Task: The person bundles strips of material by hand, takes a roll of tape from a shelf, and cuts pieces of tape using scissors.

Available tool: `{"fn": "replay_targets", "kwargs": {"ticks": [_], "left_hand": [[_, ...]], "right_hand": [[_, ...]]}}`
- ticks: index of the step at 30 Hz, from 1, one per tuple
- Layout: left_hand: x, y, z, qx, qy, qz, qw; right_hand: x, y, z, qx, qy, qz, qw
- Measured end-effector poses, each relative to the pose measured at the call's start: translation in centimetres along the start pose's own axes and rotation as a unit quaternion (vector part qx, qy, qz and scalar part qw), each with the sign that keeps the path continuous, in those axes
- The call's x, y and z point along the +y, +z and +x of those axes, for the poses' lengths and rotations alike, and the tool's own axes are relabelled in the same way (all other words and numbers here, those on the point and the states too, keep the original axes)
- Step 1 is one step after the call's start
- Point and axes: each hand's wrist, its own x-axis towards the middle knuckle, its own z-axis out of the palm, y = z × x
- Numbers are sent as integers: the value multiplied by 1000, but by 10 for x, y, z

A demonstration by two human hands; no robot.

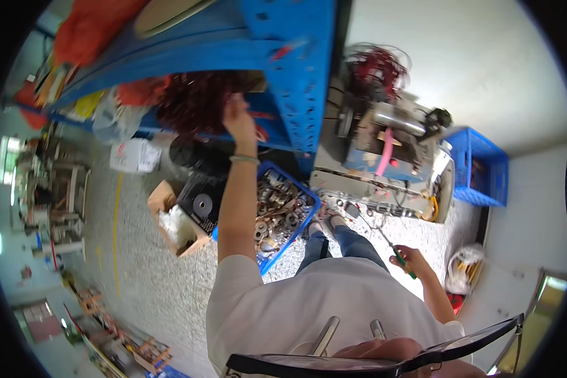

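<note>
My left hand (238,120) reaches up to the blue metal shelf (296,69), with its fingers at a tangled bundle of dark red wire (195,101) lying there; the grip itself is hidden behind the hand. A pale band circles that wrist. My right hand (411,257) hangs low at my right side, closed around a screwdriver with a green handle (394,247) whose thin shaft points up and left. My legs in jeans and my shoes (331,223) stand on the speckled floor below.
A blue crate (309,217) of metal rings and parts sits on the floor by my feet. Next to it are a cardboard box (173,223) and a black box (201,201). A machine (384,151) with a red wire spool stands right; another blue crate (482,167) beyond.
</note>
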Motion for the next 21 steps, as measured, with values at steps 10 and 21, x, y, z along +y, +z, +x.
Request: {"fn": "replay_targets", "kwargs": {"ticks": [10, 21], "left_hand": [[-110, 44, 51, 44, -147, -44, 987], [-112, 32, 23, 60, 4, 253, 966]], "right_hand": [[33, -77, 51, 425, 112, 47, 897], [34, -111, 174, 420, -216, -164, 866]]}}
